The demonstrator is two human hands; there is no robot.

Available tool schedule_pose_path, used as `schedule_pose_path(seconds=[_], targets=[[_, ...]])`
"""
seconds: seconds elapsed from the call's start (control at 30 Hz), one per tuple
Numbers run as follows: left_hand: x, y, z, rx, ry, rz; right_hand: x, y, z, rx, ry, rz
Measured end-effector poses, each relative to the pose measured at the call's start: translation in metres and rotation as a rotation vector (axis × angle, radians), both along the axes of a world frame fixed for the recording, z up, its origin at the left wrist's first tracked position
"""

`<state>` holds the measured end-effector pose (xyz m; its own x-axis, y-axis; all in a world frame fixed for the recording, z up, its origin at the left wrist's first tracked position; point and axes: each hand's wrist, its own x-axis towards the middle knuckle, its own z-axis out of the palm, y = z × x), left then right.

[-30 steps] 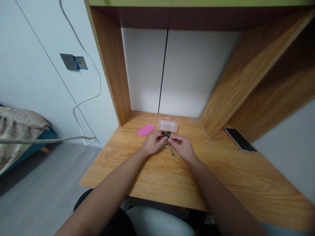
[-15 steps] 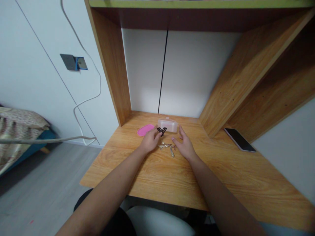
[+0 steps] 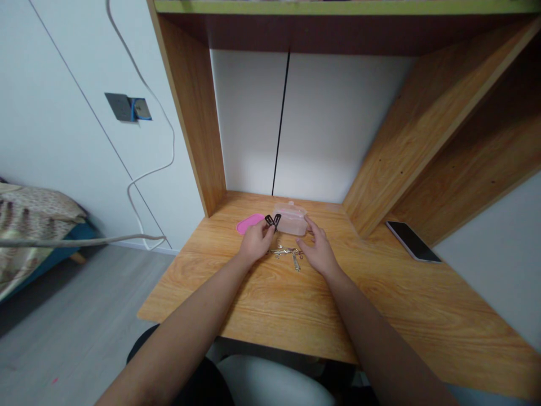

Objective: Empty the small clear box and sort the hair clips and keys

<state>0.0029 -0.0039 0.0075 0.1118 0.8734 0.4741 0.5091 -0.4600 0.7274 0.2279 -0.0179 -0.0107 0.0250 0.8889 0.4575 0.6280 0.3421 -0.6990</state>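
My left hand (image 3: 256,239) is closed, pinching dark hair clips (image 3: 273,220) that fan out in a V from the fingertips. To the right of the clips is a translucent pinkish plastic box (image 3: 291,221). My right hand (image 3: 319,248) has its thumb and fingers apart, with fingertips against the right side of the box; the thumb points toward several metallic hair clips (image 3: 287,251) in a small pile on the desk. Behind the left hand lies a flat pink oval lid (image 3: 248,224), partly covered by the fingers.
The wooden desk (image 3: 262,304) has upright panels on both sides and a shelf (image 3: 296,28) above. At the right lies a phone (image 3: 413,241). A white cable (image 3: 173,141) hangs along the left wall, near a socket (image 3: 128,107).
The box has shifted slightly toward me and its tilt looks different, with my right fingertips now at its side. The dark clips in my left hand have moved slightly left and turned.
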Motion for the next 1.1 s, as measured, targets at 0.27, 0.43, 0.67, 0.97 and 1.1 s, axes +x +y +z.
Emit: schedule_pose_path(seconds=[0.27,0.43,0.67,0.97,1.1], targets=[[-0.0004,-0.0023,0.0067,0.056,-0.004,0.136,-0.0008,0.0008,-0.0004,0.012,0.018,-0.012],[0.0010,-0.0019,0.0070,0.063,-0.052,0.194,-0.0016,-0.0004,0.0006,0.035,0.029,0.005],[0.0000,-0.0010,0.0069,0.048,-0.109,0.212,-0.0002,0.0009,-0.0005,0.051,0.036,0.001],[-0.0028,-0.0013,0.0072,0.050,-0.105,0.182,-0.0005,-0.0011,0.0022,0.052,0.035,0.013],[-0.0041,-0.0013,0.0081,0.113,-0.031,0.150,-0.0013,-0.0016,0.0035,0.052,0.033,0.014]])
